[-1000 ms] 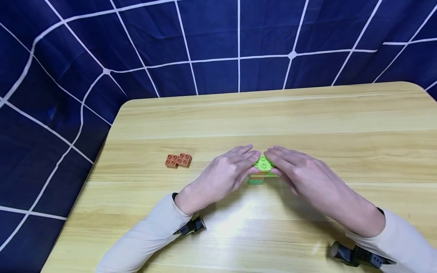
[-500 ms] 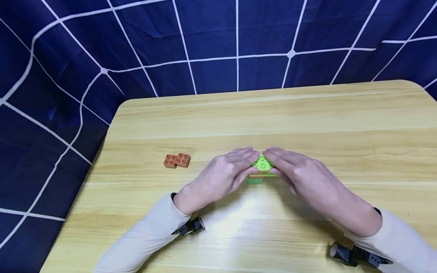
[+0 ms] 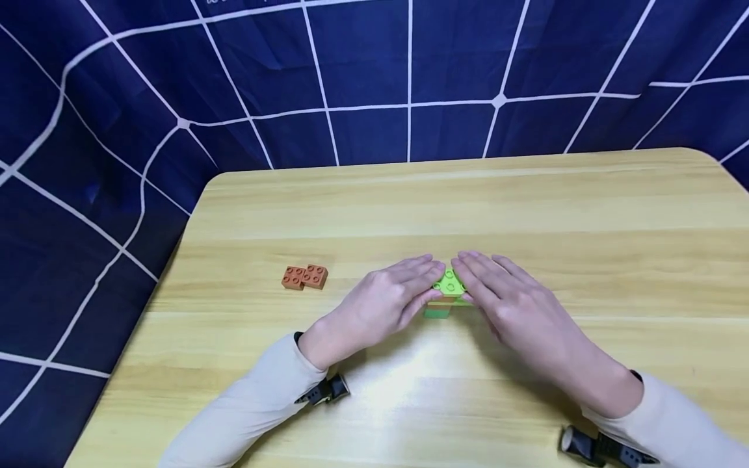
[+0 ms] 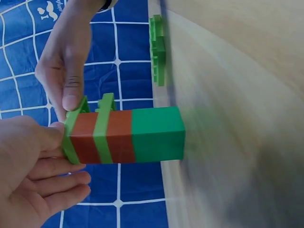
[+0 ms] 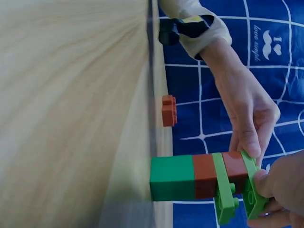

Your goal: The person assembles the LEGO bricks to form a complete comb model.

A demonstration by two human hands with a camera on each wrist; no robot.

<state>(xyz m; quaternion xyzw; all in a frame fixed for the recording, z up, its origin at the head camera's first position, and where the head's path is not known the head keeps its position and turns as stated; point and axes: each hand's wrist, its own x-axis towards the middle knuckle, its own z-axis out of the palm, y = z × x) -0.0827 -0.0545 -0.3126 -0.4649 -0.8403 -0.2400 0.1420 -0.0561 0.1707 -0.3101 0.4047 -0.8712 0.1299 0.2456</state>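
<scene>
A small toy brick tower stands upright on the table: a green block (image 4: 159, 133) at the bottom, then an orange-brown brick (image 4: 121, 137), a light green plate (image 4: 101, 137), another orange-brown brick (image 5: 234, 165) and a light green studded plate (image 3: 449, 284) on top. My left hand (image 3: 377, 302) pinches the left side of the top plate, thumb in front and fingertips along the far edge. On the opposite side my right hand (image 3: 523, 315) holds the same plate, its thumb and fingers at the plate's corner in the right wrist view. The right fingers cover part of the tower in the head view.
Two orange-brown studded bricks (image 3: 315, 277) lie side by side on the wooden table (image 3: 409, 208), left of the tower. Light green pieces (image 4: 158, 50) show beyond the tower in the left wrist view. A dark blue cloth with white lines (image 3: 368, 58) hangs behind the table.
My right hand has turned slightly, its wrist shifting left and its outer fingers spreading a little. The left hand and the tower stay nearly in place.
</scene>
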